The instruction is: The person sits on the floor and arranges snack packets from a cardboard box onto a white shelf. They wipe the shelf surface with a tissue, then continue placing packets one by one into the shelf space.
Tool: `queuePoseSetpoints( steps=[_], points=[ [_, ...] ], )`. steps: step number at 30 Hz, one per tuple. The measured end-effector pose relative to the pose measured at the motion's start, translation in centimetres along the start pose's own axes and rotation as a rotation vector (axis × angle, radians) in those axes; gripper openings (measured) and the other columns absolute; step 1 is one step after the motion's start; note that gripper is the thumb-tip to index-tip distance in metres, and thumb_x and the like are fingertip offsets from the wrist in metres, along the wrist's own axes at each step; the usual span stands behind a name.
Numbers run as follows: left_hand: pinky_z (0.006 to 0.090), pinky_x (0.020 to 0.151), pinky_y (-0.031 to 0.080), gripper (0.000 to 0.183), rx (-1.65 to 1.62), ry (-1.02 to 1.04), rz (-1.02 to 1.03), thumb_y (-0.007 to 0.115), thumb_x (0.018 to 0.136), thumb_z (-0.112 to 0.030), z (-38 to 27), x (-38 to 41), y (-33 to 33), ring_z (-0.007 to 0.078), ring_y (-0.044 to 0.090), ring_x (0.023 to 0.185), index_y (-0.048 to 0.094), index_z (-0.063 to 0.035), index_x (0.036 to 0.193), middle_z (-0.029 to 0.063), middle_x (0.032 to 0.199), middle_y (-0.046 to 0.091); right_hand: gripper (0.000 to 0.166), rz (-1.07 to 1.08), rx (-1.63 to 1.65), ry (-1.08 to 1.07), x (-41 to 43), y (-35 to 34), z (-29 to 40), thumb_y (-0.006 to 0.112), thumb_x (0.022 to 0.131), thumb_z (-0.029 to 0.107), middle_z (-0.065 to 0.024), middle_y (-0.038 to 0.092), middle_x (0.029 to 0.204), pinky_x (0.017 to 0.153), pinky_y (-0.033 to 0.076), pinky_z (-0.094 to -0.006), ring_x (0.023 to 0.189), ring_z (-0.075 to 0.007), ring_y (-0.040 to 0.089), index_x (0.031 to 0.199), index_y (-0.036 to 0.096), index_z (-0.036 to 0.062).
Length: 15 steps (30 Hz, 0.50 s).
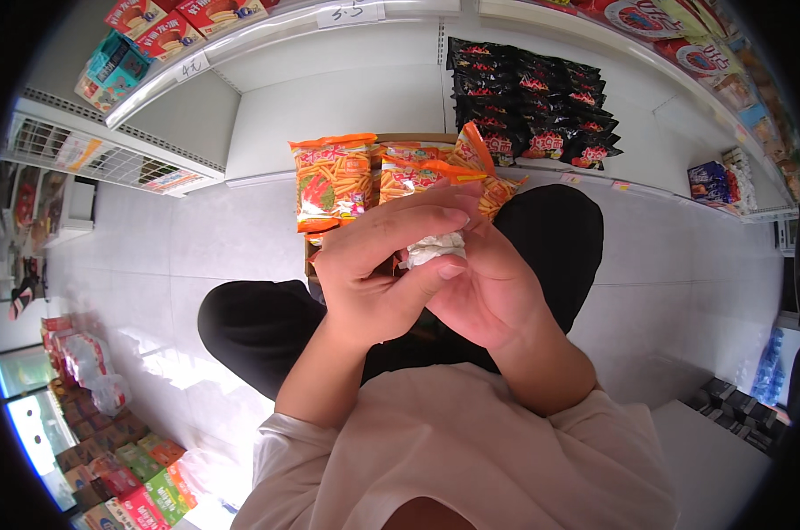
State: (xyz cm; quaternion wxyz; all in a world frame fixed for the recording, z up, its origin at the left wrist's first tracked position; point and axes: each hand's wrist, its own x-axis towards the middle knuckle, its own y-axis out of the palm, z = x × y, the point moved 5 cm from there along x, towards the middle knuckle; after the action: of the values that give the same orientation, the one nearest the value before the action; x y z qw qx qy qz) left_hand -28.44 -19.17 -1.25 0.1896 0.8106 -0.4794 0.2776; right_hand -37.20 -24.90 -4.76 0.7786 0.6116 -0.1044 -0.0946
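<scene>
Both of my hands are together in the middle of the view, above an open cardboard carton (416, 138) of orange snack bags. My left hand (367, 265) grips a crumpled white tissue (436, 248) between thumb and fingers. It presses the tissue against my right hand (496, 285), whose palm is turned up. The fingers of my right hand are partly hidden behind my left hand, so their grip is unclear. One orange snack bag (334, 180) lies at the carton's left, and another bag (410, 175) lies just beyond my fingers. A tilted bag (474, 151) leans at the right.
Rows of black noodle packets (532, 103) fill part of the low white shelf (340, 106) ahead. Above it are red snack boxes (171, 36). My black-trousered knees (261, 324) flank the carton. Stacked drink cartons (148, 487) stand on the floor at lower left.
</scene>
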Motion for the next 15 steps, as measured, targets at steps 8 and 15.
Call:
queuePoseSetpoints(
  steps=[8, 15],
  points=[
    [0.0465, 0.096, 0.057, 0.019, 0.078, -0.016, -0.070, 0.074, 0.088, 0.000, 1.5, -2.4, 0.3, 0.0375, 0.073, 0.106, 0.070, 0.0076, 0.105, 0.0242, 0.107, 0.074, 0.021, -0.113, -0.056, -0.053, -1.2, -2.1, -1.0, 0.056, 0.107, 0.024, 0.0000, 0.062, 0.119, 0.101, 0.047, -0.0349, 0.113, -0.0122, 0.059, 0.124, 0.061, 0.0118],
    [0.0523, 0.105, 0.048, 0.070, 0.670, -0.050, 0.286, 0.082, 0.085, -0.019, 1.1, -4.0, 3.4, 0.0451, 0.061, 0.127, 0.050, 0.0017, 0.143, 0.0252, 0.130, 0.066, 0.043, -0.421, 0.090, -0.007, -3.7, -4.5, 0.1, 0.048, 0.107, 0.048, -0.0039, 0.065, 0.120, 0.102, 0.047, -0.0394, 0.113, -0.0194, 0.061, 0.128, 0.058, 0.0115]
  ],
)
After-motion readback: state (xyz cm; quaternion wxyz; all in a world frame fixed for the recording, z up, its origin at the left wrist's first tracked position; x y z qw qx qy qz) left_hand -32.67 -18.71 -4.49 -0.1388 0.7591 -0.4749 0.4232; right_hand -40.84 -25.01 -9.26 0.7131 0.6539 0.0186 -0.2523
